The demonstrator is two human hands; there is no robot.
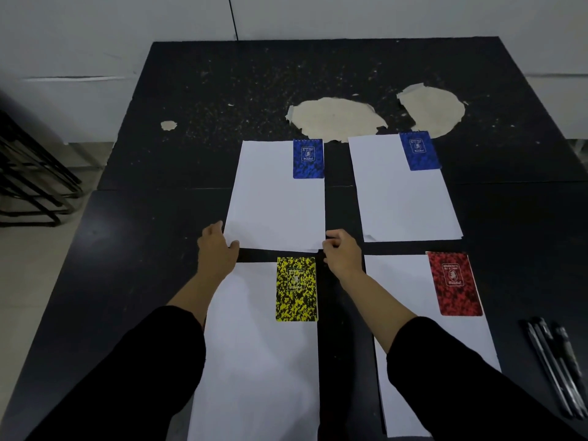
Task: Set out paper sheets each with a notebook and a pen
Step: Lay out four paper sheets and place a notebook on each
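— Where are my hands?
— Left hand and right hand each pinch a near corner of the upper-left sheet, probably squaring it.
— Notebooks?
— One blue notebook tops it; every sheet has one. The pens wait at lower right, on open counter.

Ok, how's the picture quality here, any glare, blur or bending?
Head view: dim, even light with no glare; the table edges flare outward from wide-angle distortion; the pens at right look soft and dark; notebook cover print is too small to read.
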